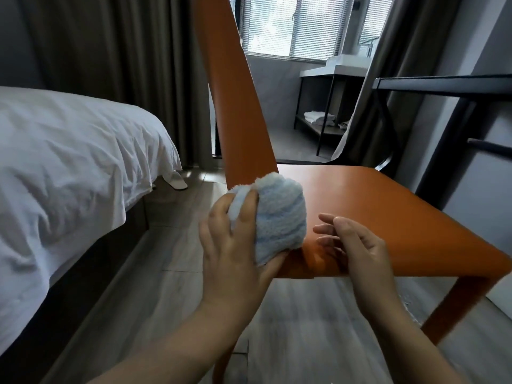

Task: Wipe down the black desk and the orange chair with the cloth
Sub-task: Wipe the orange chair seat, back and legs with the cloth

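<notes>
A bed [69, 162] under a rumpled white cover fills the left side of a room with a grey plank floor [171, 253], while an orange chair [388, 217] stands side-on at centre, its tall backrest rising toward a window [288, 26] with blinds. The edge of the black worktop [443, 80] juts in at upper right, just beyond the chair's far side. The person's left hand [235, 245] reaches over the seat's near left corner, its fingers [250, 200] curled round a bunched, fluffy light-blue cloth [277, 214] and gripping it; the cloth rests on the seat at that corner, touching the foot of the backrest. The right hand [357, 245] hangs at the seat's near edge, just beside the cloth, its fingers [329, 217] loose, spread and holding nothing; whether they touch the seat cannot be told. Beneath the window, folded white towels [318, 117] lie on a low shelf [318, 130], and a white slipper [176, 181] sits on the floor at the foot of the bed.
</notes>
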`<state>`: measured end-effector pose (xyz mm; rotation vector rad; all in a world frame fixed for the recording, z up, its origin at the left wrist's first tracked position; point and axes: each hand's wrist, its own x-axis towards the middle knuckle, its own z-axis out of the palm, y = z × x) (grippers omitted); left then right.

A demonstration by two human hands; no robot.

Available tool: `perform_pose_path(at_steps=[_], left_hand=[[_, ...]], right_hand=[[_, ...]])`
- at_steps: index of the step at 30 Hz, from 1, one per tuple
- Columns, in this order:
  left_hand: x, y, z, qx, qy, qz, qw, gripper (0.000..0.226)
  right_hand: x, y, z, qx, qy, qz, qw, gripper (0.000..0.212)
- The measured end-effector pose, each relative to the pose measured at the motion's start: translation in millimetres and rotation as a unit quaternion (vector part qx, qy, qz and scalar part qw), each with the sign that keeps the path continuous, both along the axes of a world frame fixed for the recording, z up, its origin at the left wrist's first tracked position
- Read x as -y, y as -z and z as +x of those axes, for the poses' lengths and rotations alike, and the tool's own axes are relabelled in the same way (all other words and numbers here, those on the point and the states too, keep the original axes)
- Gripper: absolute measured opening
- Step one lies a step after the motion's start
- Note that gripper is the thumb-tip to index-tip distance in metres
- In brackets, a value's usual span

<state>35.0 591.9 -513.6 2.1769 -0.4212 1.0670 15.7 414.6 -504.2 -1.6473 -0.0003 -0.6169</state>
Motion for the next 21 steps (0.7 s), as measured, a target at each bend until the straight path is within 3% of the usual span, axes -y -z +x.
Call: perform_pose_path(at_steps=[6,10,15,18,21], left_hand=[[-5,43,-8,0.015,0.008,0.161,0.987,0.104],[-10,53,-6,0.004,0.026,0.19,0.981,0.103],[-24,71,-12,-0.08,0.135,0.266,0.951,0.079],[-38,75,-9,-0.179,0.182,0.242,0.936,0.066],[-51,57,-3,-0.145,0.187,0.159,0.958,0.059]], right_hand=[[4,4,-1,-0.002,0.021,-0.001,1.0,0.037],[4,6,-1,-0.002,0.023,-0.01,1.0,0.038],[6,7,-3,-0.002,0.032,-0.01,0.999,0.029],[6,3,-3,0.002,0.042,-0.015,0.999,0.03],[3,-2,-1,0.012,0.039,-0.026,0.999,0.028]])
